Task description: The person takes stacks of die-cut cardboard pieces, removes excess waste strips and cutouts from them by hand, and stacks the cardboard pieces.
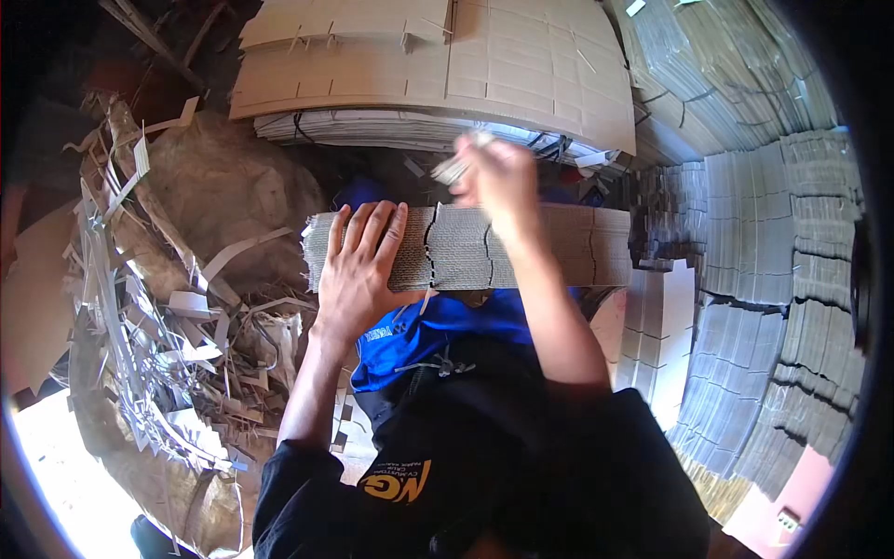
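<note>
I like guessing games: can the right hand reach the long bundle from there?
Probably yes: the right hand, seemingly holding a pale, blurred piece, is near the long bundle with nothing seen between, and the left hand covers only part of it.

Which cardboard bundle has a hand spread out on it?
The long bundle lying crosswise in the middle, under the left hand; no hand touches the stacks on the right.

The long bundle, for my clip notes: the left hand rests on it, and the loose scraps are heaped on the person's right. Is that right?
Not quite. The head view shows the loose scraps heaped on the person's left, while the left hand does rest on the long bundle.
</note>
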Demonstrator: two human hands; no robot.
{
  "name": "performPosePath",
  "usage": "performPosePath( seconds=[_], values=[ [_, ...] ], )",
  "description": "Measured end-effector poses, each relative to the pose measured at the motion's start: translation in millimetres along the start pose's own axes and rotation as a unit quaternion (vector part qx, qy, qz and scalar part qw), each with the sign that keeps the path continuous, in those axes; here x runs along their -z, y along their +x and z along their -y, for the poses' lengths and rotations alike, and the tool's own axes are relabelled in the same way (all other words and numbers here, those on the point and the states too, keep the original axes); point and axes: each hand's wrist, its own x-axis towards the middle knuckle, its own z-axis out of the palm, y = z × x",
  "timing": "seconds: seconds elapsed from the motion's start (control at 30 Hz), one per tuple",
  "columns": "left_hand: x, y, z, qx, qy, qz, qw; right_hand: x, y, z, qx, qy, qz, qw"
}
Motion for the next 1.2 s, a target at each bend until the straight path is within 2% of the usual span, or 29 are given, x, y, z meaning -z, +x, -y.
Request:
performPosePath(
  seconds=[0.03, 0.07, 0.17, 0.2, 0.23, 0.27, 0.3, 0.33, 0.37, 0.4, 0.43, 0.5, 0.57, 0.6, 0.7, 0.83, 0.97, 1.07, 1.13, 1.2],
  values=[
    [-1, -2, -2, 0.001, -0.001, -0.004, 1.000, 6, 11, -4, -0.082, 0.182, -0.093, 0.975],
    [-1, -4, -4, -0.002, -0.007, -0.002, 1.000, 9, 17, -3, -0.158, 0.358, -0.180, 0.902],
    [-9, -11, 5, -0.002, -0.007, -0.001, 1.000, -8, 15, 10, -0.093, 0.377, -0.222, 0.895],
    [-23, -16, 13, -0.018, -0.008, -0.035, 0.999, -13, 7, 44, -0.087, 0.364, -0.201, 0.905],
    [-34, -18, 20, -0.039, -0.009, -0.067, 0.997, -22, -6, 80, -0.030, 0.368, -0.127, 0.921],
    [-43, -18, 25, -0.063, -0.011, -0.100, 0.993, -36, -19, 111, 0.111, 0.427, 0.050, 0.896],
    [-38, -10, 22, -0.071, -0.013, -0.094, 0.993, -16, -35, 159, 0.163, 0.266, 0.263, 0.913],
    [-24, -2, 15, -0.056, -0.018, -0.069, 0.996, -3, -56, 198, 0.201, 0.087, 0.458, 0.861],
    [-10, 5, 7, -0.039, -0.022, -0.044, 0.998, -32, -78, 212, 0.340, 0.134, 0.453, 0.813],
    [-2, 8, 2, -0.020, -0.023, -0.022, 0.999, -46, -92, 204, 0.339, 0.138, 0.449, 0.815],
    [-2, 9, 2, -0.024, -0.018, -0.021, 0.999, -55, -98, 202, 0.383, 0.134, 0.310, 0.860],
    [-5, 7, 6, -0.024, -0.022, -0.032, 0.999, -69, -101, 198, 0.447, 0.119, 0.023, 0.886],
    [-6, 0, 9, -0.005, -0.031, -0.042, 0.999, -32, -67, 151, 0.462, 0.139, 0.052, 0.874],
    [-2, -1, 10, -0.006, -0.032, -0.034, 0.999, -16, -57, 117, 0.387, 0.176, 0.099, 0.899],
    [5, 0, 11, 0.015, -0.047, -0.031, 0.998, 28, -48, 36, 0.302, -0.016, 0.115, 0.946],
    [5, 3, 10, 0.008, -0.035, -0.019, 0.999, 38, -72, 29, 0.343, -0.110, 0.117, 0.925],
    [3, 7, 7, 0.015, -0.035, -0.023, 0.999, 30, -72, 27, 0.387, -0.130, 0.115, 0.905],
    [-1, 7, 7, -0.012, -0.031, -0.014, 0.999, 12, -77, 14, 0.397, -0.073, 0.131, 0.906],
    [-2, 6, 6, 0.002, -0.029, -0.015, 0.999, 9, -81, 11, 0.399, -0.041, 0.142, 0.905],
    [-2, 6, 5, -0.002, -0.050, -0.026, 0.998, 13, -80, 13, 0.225, 0.101, 0.105, 0.963]
  ],
)
